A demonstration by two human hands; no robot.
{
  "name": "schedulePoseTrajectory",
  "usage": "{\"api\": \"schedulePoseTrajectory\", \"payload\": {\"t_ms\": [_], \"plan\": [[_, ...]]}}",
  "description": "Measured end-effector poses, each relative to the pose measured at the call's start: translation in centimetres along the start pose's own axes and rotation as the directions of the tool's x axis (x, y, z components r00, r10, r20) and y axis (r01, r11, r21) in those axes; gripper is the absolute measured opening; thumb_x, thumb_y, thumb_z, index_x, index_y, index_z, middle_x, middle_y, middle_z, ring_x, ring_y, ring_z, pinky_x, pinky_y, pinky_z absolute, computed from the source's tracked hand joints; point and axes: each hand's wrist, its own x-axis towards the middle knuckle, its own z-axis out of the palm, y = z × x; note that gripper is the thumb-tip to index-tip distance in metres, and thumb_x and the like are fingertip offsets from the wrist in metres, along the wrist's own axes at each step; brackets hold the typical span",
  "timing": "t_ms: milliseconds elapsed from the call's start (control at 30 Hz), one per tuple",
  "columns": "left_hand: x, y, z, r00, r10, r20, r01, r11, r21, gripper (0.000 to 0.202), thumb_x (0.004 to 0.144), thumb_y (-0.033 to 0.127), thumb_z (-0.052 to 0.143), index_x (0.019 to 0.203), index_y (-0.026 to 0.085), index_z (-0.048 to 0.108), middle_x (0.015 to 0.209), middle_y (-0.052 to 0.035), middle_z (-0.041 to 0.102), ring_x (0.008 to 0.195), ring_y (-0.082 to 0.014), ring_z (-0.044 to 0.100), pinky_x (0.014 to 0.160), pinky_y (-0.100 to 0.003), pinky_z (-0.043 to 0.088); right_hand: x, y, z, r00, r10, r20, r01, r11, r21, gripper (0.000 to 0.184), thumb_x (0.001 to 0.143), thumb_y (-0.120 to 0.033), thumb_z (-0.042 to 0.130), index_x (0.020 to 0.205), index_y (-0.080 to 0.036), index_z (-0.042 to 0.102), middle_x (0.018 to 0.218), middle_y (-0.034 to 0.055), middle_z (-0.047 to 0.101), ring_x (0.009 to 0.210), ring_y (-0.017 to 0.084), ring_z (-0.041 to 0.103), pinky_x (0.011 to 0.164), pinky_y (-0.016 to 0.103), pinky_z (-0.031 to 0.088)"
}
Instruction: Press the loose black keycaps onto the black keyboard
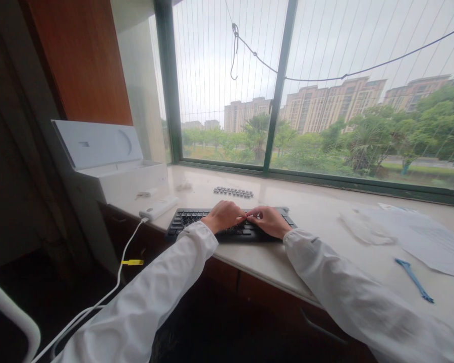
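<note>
A black keyboard (189, 217) lies along the front of the white counter, partly covered by my hands. My left hand (224, 216) rests over its middle, fingers closed and their tips at the keys. From the other side my right hand (269, 220) meets it, thumb and forefinger pinched close to the left fingertips. Whatever the fingers hold, if anything, is too small or hidden to make out. Behind the keyboard, loose keycaps (233, 192) stand in short rows.
On the left are an open white box (132, 179) and a white power strip (157, 207) with a cable (123, 257). To the right lie a clear plastic bag (365, 227), paper sheets (427, 239) and a blue tool (414, 280). A window (267, 166) borders the counter's back.
</note>
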Motion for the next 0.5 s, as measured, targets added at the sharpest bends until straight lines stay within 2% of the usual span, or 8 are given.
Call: {"api": "schedulePoseTrajectory", "payload": {"t_ms": [100, 333, 500], "plan": [[-0.1, 0.0, 0.3, 1.000, -0.026, -0.006, 0.026, 0.999, -0.033, 0.036, 0.088, 0.043, 0.045, 0.086, 0.024, 0.075, 0.078, -0.0091, 0.071, 0.074, -0.0199, 0.064, 0.064, -0.027, 0.040, 0.0, 0.1, 0.0, 1.000, -0.011, -0.003, 0.011, 1.000, -0.010, 0.022, 0.080, -0.036, 0.058, 0.090, -0.026, 0.075, 0.079, 0.0001, 0.070, 0.071, 0.014, 0.057, 0.065, 0.024, 0.040], [-0.6, -0.4, 0.5, 0.997, -0.081, -0.009, 0.078, 0.977, -0.198, 0.030, 0.085, 0.041, 0.049, 0.098, 0.031, 0.073, 0.082, -0.0054, 0.072, 0.076, -0.0184, 0.065, 0.066, -0.025, 0.041, 0.1, 0.4, 0.2, 0.999, -0.037, -0.008, 0.037, 0.999, -0.036, 0.022, 0.081, -0.034, 0.057, 0.089, -0.025, 0.074, 0.080, 0.0011, 0.069, 0.070, 0.014, 0.057, 0.067, 0.025, 0.041], [-0.9, -0.1, -0.4, 0.998, -0.061, 0.000, 0.059, 0.973, -0.223, 0.031, 0.082, 0.037, 0.048, 0.097, 0.028, 0.074, 0.075, -0.0066, 0.072, 0.069, -0.0187, 0.063, 0.064, -0.027, 0.041, -0.1, 0.1, -0.2, 0.989, -0.150, 0.007, 0.149, 0.982, -0.117, 0.021, 0.084, -0.027, 0.052, 0.086, -0.024, 0.073, 0.084, 0.0016, 0.069, 0.075, 0.015, 0.060, 0.079, 0.028, 0.039]]}}
